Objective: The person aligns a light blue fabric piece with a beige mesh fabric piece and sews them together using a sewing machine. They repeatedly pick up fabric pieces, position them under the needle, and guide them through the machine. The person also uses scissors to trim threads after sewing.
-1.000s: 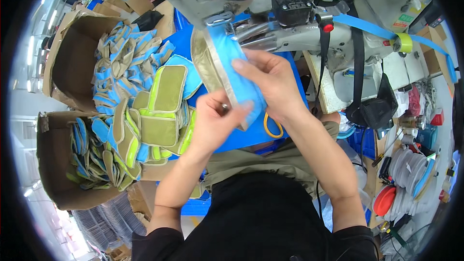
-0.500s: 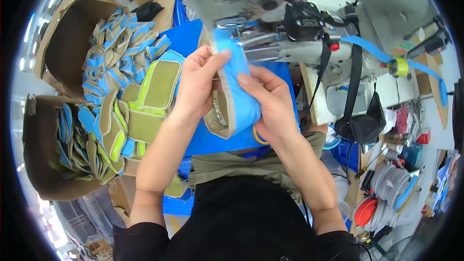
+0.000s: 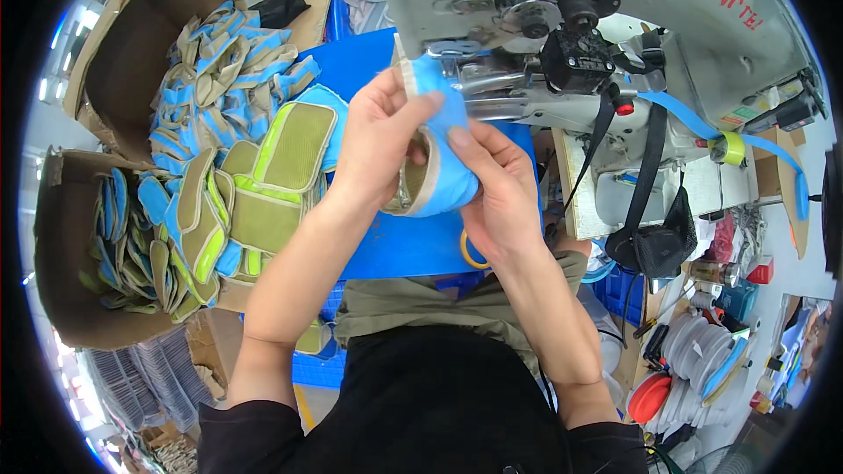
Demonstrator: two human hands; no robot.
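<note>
Blue-and-tan fabric piece [image 3: 436,158], just one, sits pinched between your left hand [image 3: 379,145] and right hand [image 3: 496,193] before one sewing machine [image 3: 562,44]. Two cardboard boxes [image 3: 97,79] of similar pieces flank the blue table [image 3: 404,246].

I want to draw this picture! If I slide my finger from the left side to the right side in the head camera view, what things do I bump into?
Cardboard box → pile of green and blue fabric pieces → left hand → blue fabric piece → right hand → black strap → roll of yellow-green tape.
</note>
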